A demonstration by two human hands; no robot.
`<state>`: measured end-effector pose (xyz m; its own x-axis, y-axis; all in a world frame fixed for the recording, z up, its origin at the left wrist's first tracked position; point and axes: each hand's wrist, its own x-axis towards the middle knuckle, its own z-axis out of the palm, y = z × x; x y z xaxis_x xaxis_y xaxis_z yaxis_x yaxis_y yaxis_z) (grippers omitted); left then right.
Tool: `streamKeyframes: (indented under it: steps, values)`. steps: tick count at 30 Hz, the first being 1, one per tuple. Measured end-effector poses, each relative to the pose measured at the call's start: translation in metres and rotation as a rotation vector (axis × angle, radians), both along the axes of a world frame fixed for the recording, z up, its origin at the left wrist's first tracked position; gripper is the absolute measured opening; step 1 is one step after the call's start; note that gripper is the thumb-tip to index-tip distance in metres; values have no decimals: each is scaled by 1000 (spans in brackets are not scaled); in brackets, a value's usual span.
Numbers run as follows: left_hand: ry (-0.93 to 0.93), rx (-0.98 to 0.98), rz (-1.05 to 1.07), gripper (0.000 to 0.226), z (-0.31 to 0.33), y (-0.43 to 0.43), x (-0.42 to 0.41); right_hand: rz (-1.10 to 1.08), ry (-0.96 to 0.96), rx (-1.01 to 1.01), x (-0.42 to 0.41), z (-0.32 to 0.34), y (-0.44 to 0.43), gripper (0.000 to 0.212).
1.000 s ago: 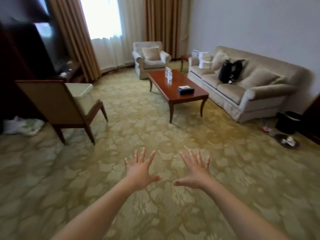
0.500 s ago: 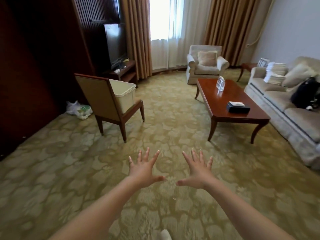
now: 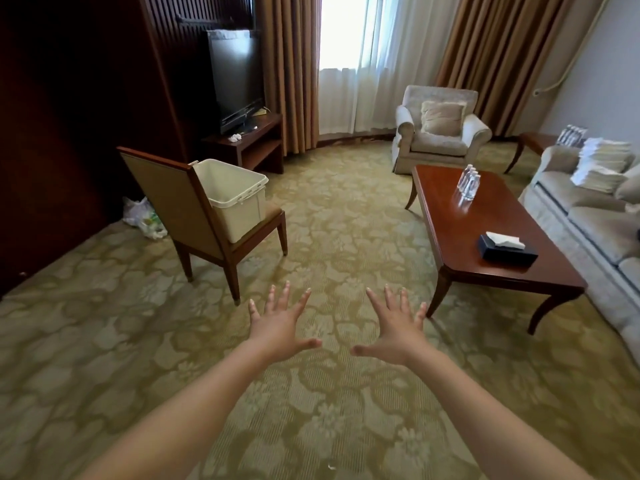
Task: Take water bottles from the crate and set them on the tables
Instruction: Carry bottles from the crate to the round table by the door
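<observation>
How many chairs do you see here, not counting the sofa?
2. A wooden chair at the left holds the crate; an armchair stands by the curtains. Others may be out of view.

A single wide camera on the person's head looks forward and down across the carpet [image 3: 86, 358], chair [image 3: 166, 195] mid-left, coffee table [image 3: 460, 237] right, window [image 3: 346, 29] far at top.

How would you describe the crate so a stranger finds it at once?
Find the television at the left wall. Before it stands a wooden chair, its back toward the camera. The crate sits on its seat: the only cream plastic tub, open on top.
</observation>
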<state>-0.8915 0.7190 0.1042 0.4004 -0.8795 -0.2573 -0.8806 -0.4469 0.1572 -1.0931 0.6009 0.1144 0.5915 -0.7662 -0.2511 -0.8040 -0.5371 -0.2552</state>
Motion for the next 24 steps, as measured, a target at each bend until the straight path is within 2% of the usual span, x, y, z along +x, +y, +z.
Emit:
streamKeyframes:
  steps: [10,17,24]
  values:
    - [-18,23,146,106,-16,-172,81,151,-50,63,107,-26,-205,123]
    - [35,-31,290,105,-3,-307,133,324,-34,35,186,-11,-362,124]
    - [77,-26,382,106,-9,-392,184,447,-23,27,260,-14,-470,125]
